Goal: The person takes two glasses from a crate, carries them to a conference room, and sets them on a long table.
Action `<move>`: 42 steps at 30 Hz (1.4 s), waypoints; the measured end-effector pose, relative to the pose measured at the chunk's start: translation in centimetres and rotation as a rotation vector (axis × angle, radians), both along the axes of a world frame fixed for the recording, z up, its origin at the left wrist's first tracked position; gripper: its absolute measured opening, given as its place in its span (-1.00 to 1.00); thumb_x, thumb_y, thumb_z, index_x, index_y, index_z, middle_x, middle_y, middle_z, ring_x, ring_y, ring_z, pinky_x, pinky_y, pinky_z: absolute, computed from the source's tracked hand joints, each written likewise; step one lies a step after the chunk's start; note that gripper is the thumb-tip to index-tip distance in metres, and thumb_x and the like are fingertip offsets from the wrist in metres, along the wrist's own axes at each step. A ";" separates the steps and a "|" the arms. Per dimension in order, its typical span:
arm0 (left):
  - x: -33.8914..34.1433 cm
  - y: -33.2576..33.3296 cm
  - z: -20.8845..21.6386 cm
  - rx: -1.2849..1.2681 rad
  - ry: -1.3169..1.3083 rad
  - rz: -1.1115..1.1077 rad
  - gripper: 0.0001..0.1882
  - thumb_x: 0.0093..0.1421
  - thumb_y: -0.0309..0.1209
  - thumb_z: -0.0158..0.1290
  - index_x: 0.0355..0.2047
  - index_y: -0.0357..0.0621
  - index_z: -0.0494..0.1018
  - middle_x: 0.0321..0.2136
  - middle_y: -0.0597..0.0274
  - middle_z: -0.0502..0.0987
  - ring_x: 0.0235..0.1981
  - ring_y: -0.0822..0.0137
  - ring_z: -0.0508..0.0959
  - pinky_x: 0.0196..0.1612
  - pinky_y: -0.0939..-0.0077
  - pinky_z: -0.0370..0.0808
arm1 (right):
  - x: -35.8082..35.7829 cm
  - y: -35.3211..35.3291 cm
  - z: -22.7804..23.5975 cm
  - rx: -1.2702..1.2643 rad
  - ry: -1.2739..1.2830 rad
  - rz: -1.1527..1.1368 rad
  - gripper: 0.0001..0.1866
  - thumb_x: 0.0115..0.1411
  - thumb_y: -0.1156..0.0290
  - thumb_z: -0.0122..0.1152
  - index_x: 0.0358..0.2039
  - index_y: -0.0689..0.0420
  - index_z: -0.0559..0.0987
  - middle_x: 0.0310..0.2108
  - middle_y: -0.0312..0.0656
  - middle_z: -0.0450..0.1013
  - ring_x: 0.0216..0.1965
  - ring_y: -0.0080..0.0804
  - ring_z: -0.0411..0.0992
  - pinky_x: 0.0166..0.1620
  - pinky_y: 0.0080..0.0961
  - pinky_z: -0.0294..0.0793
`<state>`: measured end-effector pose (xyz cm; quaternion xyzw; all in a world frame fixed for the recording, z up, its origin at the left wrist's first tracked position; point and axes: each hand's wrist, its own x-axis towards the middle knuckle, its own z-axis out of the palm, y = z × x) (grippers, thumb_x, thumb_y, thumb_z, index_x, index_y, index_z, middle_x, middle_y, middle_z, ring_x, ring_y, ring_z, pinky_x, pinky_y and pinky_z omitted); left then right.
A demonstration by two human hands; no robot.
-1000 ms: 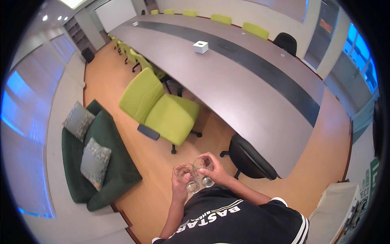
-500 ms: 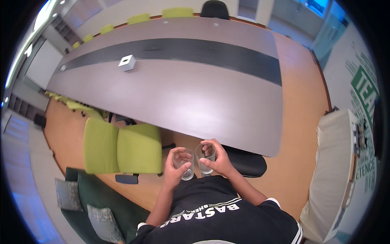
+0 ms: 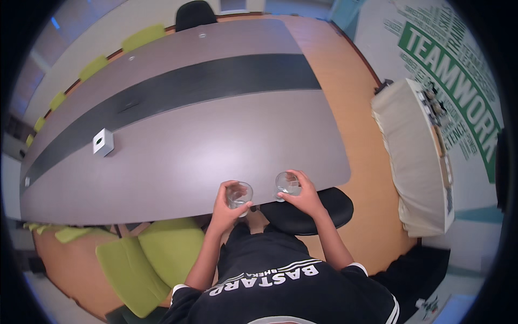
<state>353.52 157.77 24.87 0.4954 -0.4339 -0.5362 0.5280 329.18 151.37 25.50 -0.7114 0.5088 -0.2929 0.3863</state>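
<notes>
My left hand [image 3: 223, 208] is wrapped round a clear drinking glass [image 3: 240, 194], its thumb in front and fingers behind. In my right hand [image 3: 305, 195] I grip a second clear glass [image 3: 287, 184] the same way. Both glasses are upright or slightly tilted, apart from each other, at the near edge of a long grey-brown table [image 3: 216, 146]. Whether either one touches the tabletop I cannot tell. Nothing can be made out inside them.
A white cube-shaped box [image 3: 103, 142] stands on the table at the left. Close by are a black chair [image 3: 324, 213] and a green chair [image 3: 170, 251] at the near edge. A cloth-draped side table [image 3: 413, 156] with several items lines the right wall.
The view has turned to the right. Both hands have moved forward with their glasses toward the table's near edge, and the glasses are farther apart.
</notes>
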 end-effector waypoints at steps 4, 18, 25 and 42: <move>1.1 -2.2 -2.3 0.053 0.005 -0.065 -0.38 -0.06 -0.55 0.24 -0.01 -0.17 0.19 -0.17 0.10 0.43 -0.12 0.30 0.46 -0.01 0.38 0.39 | 0.0 -0.6 -1.8 0.029 0.118 0.013 -0.33 -0.11 0.36 0.40 0.02 0.17 0.32 -0.10 -0.14 0.32 -0.02 -0.22 0.36 0.05 -0.38 0.35; -1.8 -4.9 -4.1 0.083 0.017 -0.145 -0.37 -0.06 -0.55 0.24 0.00 -0.18 0.18 -0.17 0.07 0.42 -0.13 0.28 0.45 -0.02 0.36 0.39 | -5.6 -6.3 -11.5 0.157 0.292 -0.042 -0.34 -0.15 0.44 0.28 -0.01 0.23 0.22 -0.03 0.03 0.18 0.02 0.03 0.29 0.05 -0.25 0.36; -4.1 -2.8 -4.5 0.145 0.029 -0.057 -0.37 -0.06 -0.58 0.23 0.00 -0.17 0.18 -0.15 0.06 0.41 -0.12 0.27 0.45 -0.01 0.36 0.40 | -8.1 -9.5 -13.5 0.227 0.345 0.053 -0.37 -0.17 0.50 0.27 -0.06 0.20 0.21 -0.06 0.03 0.19 -0.01 0.03 0.32 0.02 -0.22 0.37; -8.7 0.2 -4.5 0.102 0.022 0.139 -0.39 -0.05 -0.56 0.23 0.01 -0.17 0.20 -0.15 0.06 0.44 -0.13 0.27 0.46 -0.02 0.37 0.41 | -8.6 -10.5 -16.4 0.238 0.291 0.276 -0.24 -0.23 0.40 0.45 -0.06 0.18 0.18 -0.03 0.05 0.14 0.03 0.06 0.27 0.07 -0.24 0.35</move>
